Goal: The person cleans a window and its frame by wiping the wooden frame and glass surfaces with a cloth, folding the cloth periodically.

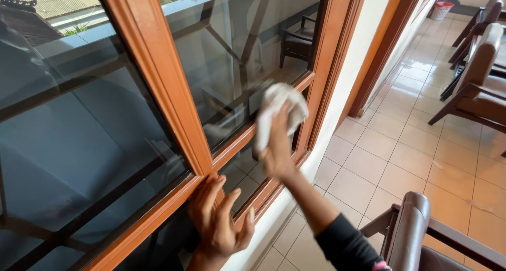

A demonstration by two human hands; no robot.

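Pressing white cloth point(278, 110) against far glass pane point(247, 44) with right hand point(276, 152) gripping it, left hand point(219, 223) lying spread, holding nothing, flat on near wooden frame point(158, 76), lower left of cloth.

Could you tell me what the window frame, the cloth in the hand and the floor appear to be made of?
Window frame: looks like wood with a smooth orange-brown varnish or paint; it shows a slight sheen.
Cloth, held by the right hand: soft white fabric, crumpled and folded; the fibre cannot be told.
Floor: glossy beige tiles, probably ceramic, with grout lines and reflections.
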